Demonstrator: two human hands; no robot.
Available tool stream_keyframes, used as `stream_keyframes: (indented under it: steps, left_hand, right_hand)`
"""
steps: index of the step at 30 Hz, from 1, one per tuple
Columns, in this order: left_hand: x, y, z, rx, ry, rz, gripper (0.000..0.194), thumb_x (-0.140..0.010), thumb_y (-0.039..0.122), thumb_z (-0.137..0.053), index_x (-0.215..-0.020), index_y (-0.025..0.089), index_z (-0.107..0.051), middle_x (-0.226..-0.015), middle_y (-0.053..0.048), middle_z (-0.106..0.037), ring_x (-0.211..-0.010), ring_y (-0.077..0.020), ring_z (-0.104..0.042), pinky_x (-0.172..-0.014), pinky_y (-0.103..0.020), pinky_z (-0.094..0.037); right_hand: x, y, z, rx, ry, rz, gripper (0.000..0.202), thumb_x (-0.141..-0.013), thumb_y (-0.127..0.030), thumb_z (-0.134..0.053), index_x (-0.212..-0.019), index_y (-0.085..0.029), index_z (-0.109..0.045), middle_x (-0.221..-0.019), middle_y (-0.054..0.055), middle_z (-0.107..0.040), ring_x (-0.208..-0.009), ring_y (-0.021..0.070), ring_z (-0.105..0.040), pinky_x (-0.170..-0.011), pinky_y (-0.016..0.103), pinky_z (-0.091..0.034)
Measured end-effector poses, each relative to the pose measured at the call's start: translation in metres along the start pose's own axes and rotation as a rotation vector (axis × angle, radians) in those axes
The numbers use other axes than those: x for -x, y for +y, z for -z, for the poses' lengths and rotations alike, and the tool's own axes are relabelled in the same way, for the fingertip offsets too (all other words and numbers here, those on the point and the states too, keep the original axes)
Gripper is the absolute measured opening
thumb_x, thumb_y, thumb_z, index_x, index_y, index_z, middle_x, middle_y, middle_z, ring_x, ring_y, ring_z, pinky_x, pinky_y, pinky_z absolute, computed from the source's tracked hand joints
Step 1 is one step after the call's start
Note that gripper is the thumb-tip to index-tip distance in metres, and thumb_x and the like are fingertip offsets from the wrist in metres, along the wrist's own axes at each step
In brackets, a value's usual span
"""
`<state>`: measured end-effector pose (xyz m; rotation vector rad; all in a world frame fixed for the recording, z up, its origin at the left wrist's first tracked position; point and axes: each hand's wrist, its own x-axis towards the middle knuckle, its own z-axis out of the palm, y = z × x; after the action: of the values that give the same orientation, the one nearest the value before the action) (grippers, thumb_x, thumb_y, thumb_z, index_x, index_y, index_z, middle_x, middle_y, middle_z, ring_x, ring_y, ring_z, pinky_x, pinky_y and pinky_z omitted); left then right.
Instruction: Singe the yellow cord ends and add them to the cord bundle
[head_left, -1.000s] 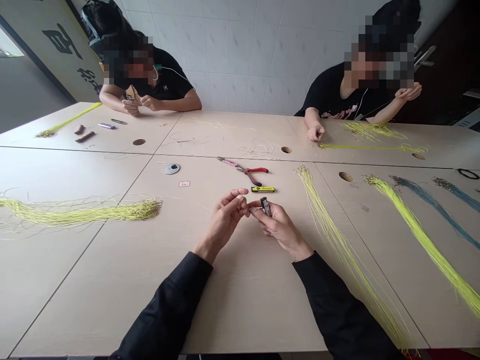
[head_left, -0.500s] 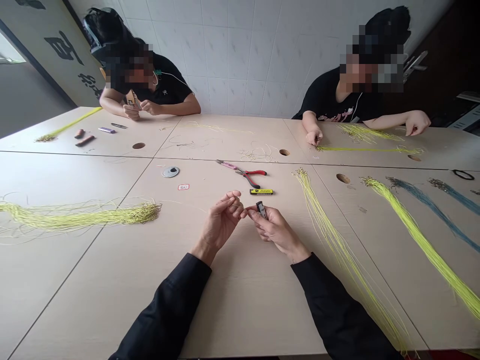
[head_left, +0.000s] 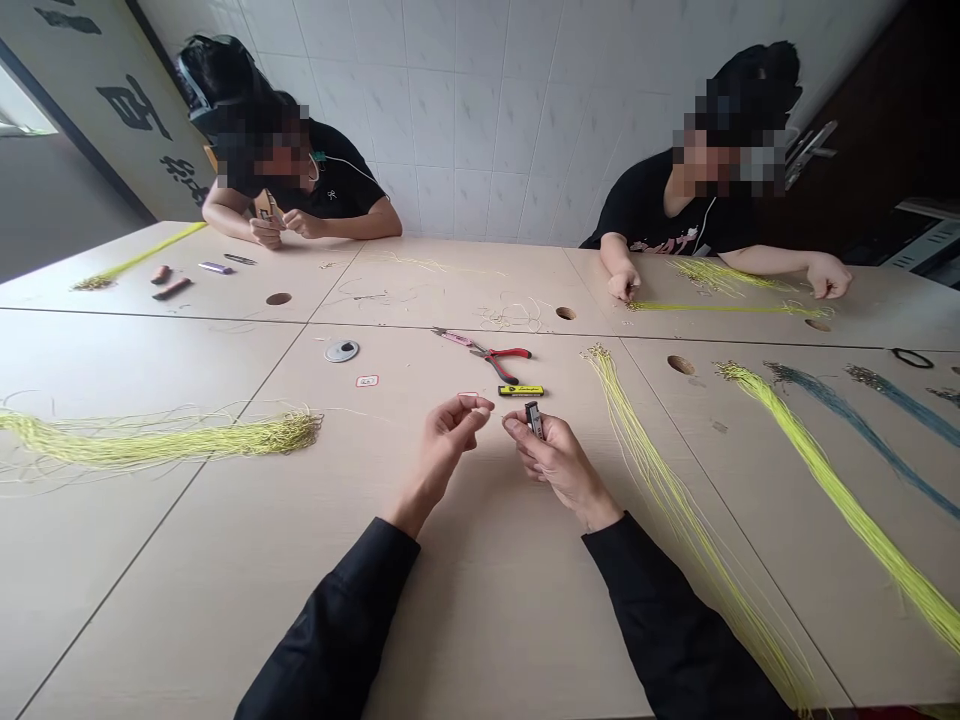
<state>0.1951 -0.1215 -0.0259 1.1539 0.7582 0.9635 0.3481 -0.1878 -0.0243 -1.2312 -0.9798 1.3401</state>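
My right hand (head_left: 553, 452) is closed around a small dark lighter (head_left: 534, 419) with a pale label, its top pointing up, while thumb and forefinger pinch together at the left. My left hand (head_left: 452, 432) is held in a pinch a short gap away; whatever lies between its fingertips is too fine to make out. Just beyond the hands lie a yellow lighter (head_left: 520, 391) and red-handled pliers (head_left: 504, 360). A pink-handled tool (head_left: 454, 337) touches the pliers' far end. Left of my left hand is a bundle of yellow-green cords (head_left: 172, 440) with brass-coloured ends.
More yellow-green cords (head_left: 652, 470) and blue cords (head_left: 844, 415) stretch along the right. A metal disc (head_left: 342, 351) and a small label (head_left: 367, 381) lie ahead. Two co-workers sit across the table (head_left: 480, 620), one holding pliers (head_left: 273, 207). Round holes (head_left: 681, 365) pierce the tabletop.
My hands have parted slightly; before, their fingertips met. My left hand has turned, its fingers now curled inward toward the right. The lighter remains in my right hand.
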Motion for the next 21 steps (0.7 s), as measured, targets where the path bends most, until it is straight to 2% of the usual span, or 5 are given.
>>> stream_keyframes:
  steps: [5, 12, 14, 18, 21]
  left_hand:
    - [0.002, -0.004, -0.002, -0.223, -0.01, -0.021, 0.028, -0.081, 0.045, -0.07, -0.082, 0.017, -0.069, -0.06, 0.004, -0.045, -0.053, -0.0087, -0.033, -0.051, -0.024, -0.027]
    - [0.002, -0.005, 0.001, -0.265, -0.026, -0.068, 0.031, -0.085, 0.049, -0.066, -0.089, 0.018, -0.067, -0.06, 0.006, -0.035, -0.054, -0.0091, -0.028, -0.051, -0.024, -0.022]
    - [0.004, -0.004, 0.001, -0.26, -0.058, -0.06, 0.033, -0.083, 0.051, -0.067, -0.084, 0.018, -0.066, -0.06, 0.006, -0.033, -0.054, -0.0091, -0.027, -0.051, -0.024, -0.021]
    - [0.005, -0.003, 0.001, -0.253, -0.119, -0.071, 0.039, -0.085, 0.054, -0.063, -0.076, 0.017, -0.064, -0.062, 0.004, -0.037, -0.056, -0.01, -0.031, -0.053, -0.025, -0.023]
    - [0.003, -0.006, 0.002, -0.258, -0.138, -0.114, 0.039, -0.088, 0.054, -0.059, -0.078, 0.017, -0.065, -0.063, 0.003, -0.041, -0.058, -0.0108, -0.034, -0.054, -0.025, -0.025]
  right_hand:
    - [0.0, -0.001, 0.0, 0.006, 0.022, -0.001, 0.037, -0.084, -0.054, -0.068, -0.087, -0.021, -0.053, -0.056, -0.011, -0.02, -0.046, 0.0061, -0.014, -0.038, 0.018, -0.015]
    - [0.001, 0.001, 0.0, 0.025, 0.035, 0.009, 0.037, -0.085, -0.053, -0.068, -0.085, -0.021, -0.05, -0.057, -0.011, -0.021, -0.046, 0.0056, -0.014, -0.038, 0.018, -0.015]
    - [0.001, 0.0, 0.002, 0.015, 0.068, 0.026, 0.037, -0.083, -0.053, -0.069, -0.087, -0.02, -0.052, -0.057, -0.011, -0.024, -0.045, 0.0054, -0.017, -0.038, 0.018, -0.015]
    - [0.008, -0.023, 0.024, -0.077, 0.366, 0.166, 0.032, -0.078, -0.044, -0.072, -0.087, -0.021, -0.053, -0.056, -0.011, -0.031, -0.042, 0.0051, -0.022, -0.035, 0.018, -0.018]
    - [0.029, -0.071, 0.05, -0.095, 0.639, 0.372, 0.022, -0.078, -0.031, -0.068, -0.075, -0.021, -0.049, -0.054, -0.01, -0.034, -0.04, 0.0044, -0.025, -0.035, 0.019, -0.018]
